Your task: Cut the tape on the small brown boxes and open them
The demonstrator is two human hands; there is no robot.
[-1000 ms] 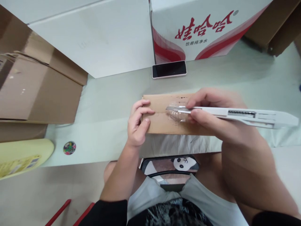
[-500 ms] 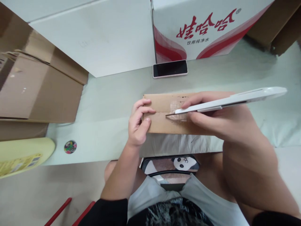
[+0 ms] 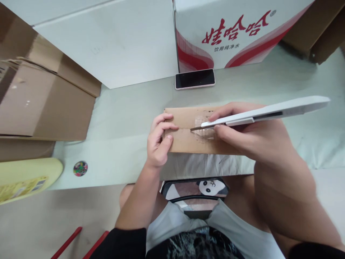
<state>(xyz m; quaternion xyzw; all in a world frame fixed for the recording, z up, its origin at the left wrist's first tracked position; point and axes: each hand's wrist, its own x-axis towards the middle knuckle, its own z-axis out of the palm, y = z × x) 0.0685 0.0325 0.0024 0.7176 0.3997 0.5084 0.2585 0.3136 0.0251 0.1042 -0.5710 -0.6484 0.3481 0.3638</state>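
A small brown cardboard box point(image 3: 185, 142) lies on the table near its front edge, with a strip of clear tape point(image 3: 204, 133) across a seam in its top. My left hand point(image 3: 159, 138) grips the box's left end, fingertips and thumb resting on the top face. In my right hand point(image 3: 248, 135) is a white utility knife point(image 3: 269, 110), pinched between thumb and fingers with its handle pointing right. The thin dark blade's tip is at the seam, by the tape's left edge. My right hand hides the box's right end.
A phone point(image 3: 195, 79) lies behind the box, before a white and red carton point(image 3: 229, 54) and a large white box point(image 3: 107, 43). Brown cartons point(image 3: 48, 100) stand at left. A yellow bottle point(image 3: 29, 178) and a round sticker point(image 3: 80, 168) are at front left.
The knife has tilted slightly and its tip has shifted a little away from me, onto the seam. My right hand has moved slightly with it. My left hand and the box stay put.
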